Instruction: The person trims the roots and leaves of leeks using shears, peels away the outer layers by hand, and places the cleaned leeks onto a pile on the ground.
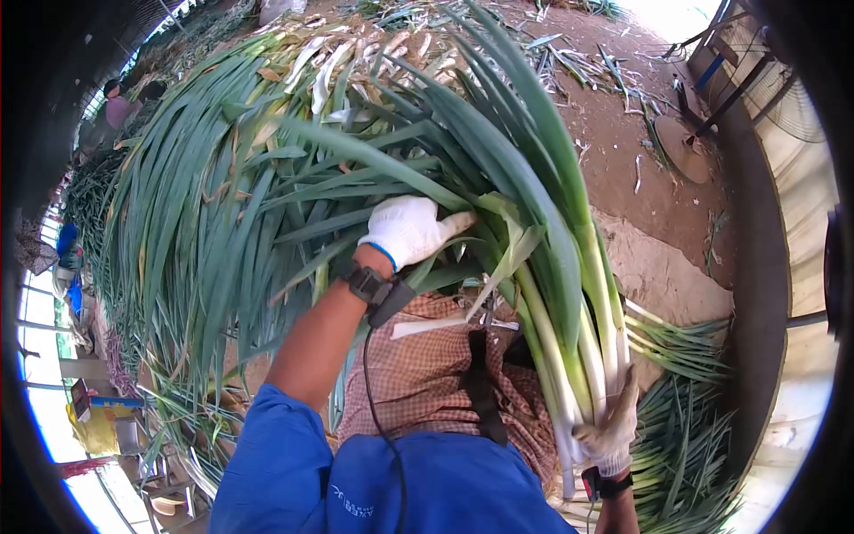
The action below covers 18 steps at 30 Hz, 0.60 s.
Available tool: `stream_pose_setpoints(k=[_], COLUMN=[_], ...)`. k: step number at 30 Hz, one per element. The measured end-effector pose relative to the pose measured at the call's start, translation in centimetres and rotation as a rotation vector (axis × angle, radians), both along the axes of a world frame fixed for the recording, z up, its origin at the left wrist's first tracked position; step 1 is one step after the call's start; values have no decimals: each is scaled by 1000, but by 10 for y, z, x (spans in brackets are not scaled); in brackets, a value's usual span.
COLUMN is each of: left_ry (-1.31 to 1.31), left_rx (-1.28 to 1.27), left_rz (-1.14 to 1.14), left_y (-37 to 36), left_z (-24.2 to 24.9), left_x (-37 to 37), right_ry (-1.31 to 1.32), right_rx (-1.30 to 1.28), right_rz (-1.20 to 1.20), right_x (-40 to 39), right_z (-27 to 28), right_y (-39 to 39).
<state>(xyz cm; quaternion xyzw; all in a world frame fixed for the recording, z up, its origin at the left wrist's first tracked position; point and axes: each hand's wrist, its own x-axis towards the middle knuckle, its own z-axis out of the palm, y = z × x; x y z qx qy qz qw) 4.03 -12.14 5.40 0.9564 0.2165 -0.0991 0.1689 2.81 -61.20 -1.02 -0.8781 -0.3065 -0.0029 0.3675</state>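
A bunch of long green onions lies across my lap, white stalk ends toward me and green leaves fanning away. My right hand, in a whitish glove, is closed around the white stalks near their lower ends. My left hand, in a white glove with the thumb bare, lies among the leaves at mid-bunch. Its thumb is stretched toward a pale, bent leaf, and its other fingers curl down into the leaves, partly hidden. A loose white strip of peel rests on my checkered cloth.
A big heap of green onions rises at the left and ahead. More onions lie on the ground at my right. Peelings litter the dirt floor. A disc-based metal stand is far right, and a person is far left.
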Motion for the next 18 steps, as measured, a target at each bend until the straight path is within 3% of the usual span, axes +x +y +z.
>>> stream_pose_setpoints(k=[1, 4, 6, 8, 11, 12, 14, 17, 18], left_ry=[10, -372, -783, -788, -386, -580, -628, -423, -616], left_rx=[63, 232, 218, 58, 70, 34, -71, -237, -217], left_rz=[9, 93, -3, -78, -177, -188, -78, -279, -308], left_y=[-3, -31, -49, -71, -109, -118, -139, -128, -119], left_z=[-3, -3, 3, 7, -11, -29, -53, -56, -44], left_x=[1, -19, -40, -63, -83, -81, -66, -60, -60], right_ry=[-25, -35, -55, -52, 13, 1, -22, -37, -49], right_rx=[-120, -208, -228, -229, -178, -181, -192, -181, -189], right_rz=[5, 15, 29, 32, 11, 23, 38, 51, 47], right_x=[-3, -4, 1, 3, 3, 4, 5, 4, 2], right_z=[15, 23, 16, 13, 10, 8, 5, 7, 7], right_y=[4, 11, 7, 5, 7, 6, 3, 4, 3])
